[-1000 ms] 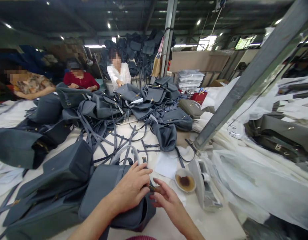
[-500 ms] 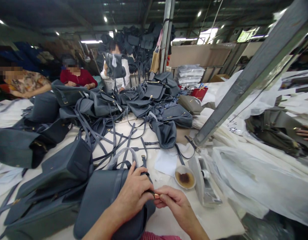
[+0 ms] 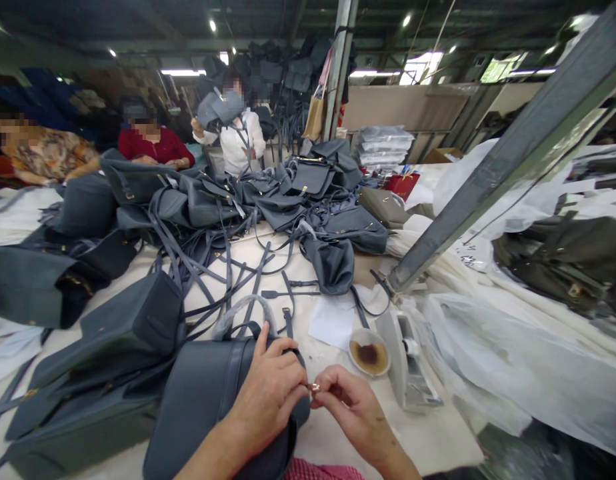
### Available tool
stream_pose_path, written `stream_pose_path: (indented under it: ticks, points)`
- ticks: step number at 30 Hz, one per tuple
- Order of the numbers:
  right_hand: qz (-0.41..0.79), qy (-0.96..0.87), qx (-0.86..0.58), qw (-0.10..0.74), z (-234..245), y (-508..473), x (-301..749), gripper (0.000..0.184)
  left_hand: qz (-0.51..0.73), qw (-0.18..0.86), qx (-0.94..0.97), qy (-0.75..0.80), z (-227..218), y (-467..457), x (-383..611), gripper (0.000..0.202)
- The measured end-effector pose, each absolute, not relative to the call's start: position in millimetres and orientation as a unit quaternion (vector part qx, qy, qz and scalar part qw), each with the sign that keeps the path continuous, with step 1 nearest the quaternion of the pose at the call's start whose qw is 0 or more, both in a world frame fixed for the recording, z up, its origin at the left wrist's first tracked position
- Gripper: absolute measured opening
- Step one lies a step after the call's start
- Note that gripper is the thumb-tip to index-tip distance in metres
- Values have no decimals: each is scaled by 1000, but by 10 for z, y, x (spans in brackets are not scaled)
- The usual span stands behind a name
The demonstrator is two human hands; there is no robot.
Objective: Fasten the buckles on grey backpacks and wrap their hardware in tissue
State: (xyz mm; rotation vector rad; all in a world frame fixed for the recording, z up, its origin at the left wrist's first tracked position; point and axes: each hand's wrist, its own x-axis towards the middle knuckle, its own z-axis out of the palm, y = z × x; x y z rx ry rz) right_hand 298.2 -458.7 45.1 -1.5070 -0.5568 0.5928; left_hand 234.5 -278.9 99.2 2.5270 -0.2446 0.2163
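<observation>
A dark blue-grey leather backpack (image 3: 201, 387) lies in front of me, its top handle wrapped in clear plastic (image 3: 245, 310). Over its right edge rests my left hand (image 3: 271, 380), with thumb and bent fingers closed on the bag's edge and the index finger raised. Just beyond that thumb, a small gold metal fitting (image 3: 313, 388) sticks out. My right hand (image 3: 345, 403) pinches the fitting between thumb and fingertips. How the fitting is joined to the bag is hidden by my fingers.
A white bowl of brown liquid (image 3: 369, 353) sits right of my hands, beside a grey metal holder (image 3: 408, 363). Several bags and loose straps (image 3: 203, 267) cover the table's far side. A slanting steel post (image 3: 488, 160) rises at right. Co-workers sit and stand opposite.
My right hand has shifted slightly up, its fingers more bent, and more of the gold fitting shows. The co-worker in white has swung a bag to the left. A hand at far right is gone.
</observation>
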Motion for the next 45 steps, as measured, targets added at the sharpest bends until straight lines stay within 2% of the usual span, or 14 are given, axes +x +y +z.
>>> stream_pose_path:
  ticks: [1,3,6,10,17,22,26,31,33,36,38,40,42,45]
  points:
    - [272,-229,-655,667,456,-4587,2971,3,84,291,949,-88,992,-2800,2344,13]
    - [265,-226,-656,670,485,-4585,2963,11,82,291,950,-81,1007,-2828,2353,14]
    - [162,-305,-701,624,549,-4563,2984,5,62,297,950,-70,1046,-2864,2385,15]
    - [41,-376,-715,589,594,-4517,3033,14,44,310,948,-48,1073,-2876,2423,15]
    - [71,-421,-721,546,696,-4533,3164,16,29,318,947,-44,1049,-2862,2425,17]
    - [92,-461,-763,443,788,-4505,3238,18,24,319,947,-44,1050,-2869,2434,17]
    - [-3,-486,-792,369,622,-4498,3240,21,28,335,941,-30,1057,-2857,2452,17]
    - [-50,-452,-850,267,313,-4679,3257,42,41,362,931,-15,1021,-2850,2465,18]
    - [5,-410,-859,305,329,-4730,3238,43,52,363,930,-15,996,-2855,2467,17]
    - [147,-312,-812,470,477,-4709,3167,28,52,362,931,-18,990,-2862,2470,17]
    - [162,-291,-764,552,573,-4656,3125,20,42,362,931,-17,1008,-2862,2469,16]
    - [108,-332,-749,564,634,-4607,3111,19,35,366,930,-12,1030,-2859,2464,16]
    - [51,-391,-747,535,682,-4572,3127,17,27,369,929,-12,1042,-2855,2455,16]
    - [38,-444,-745,497,764,-4531,3177,19,25,372,928,-17,1040,-2852,2442,17]
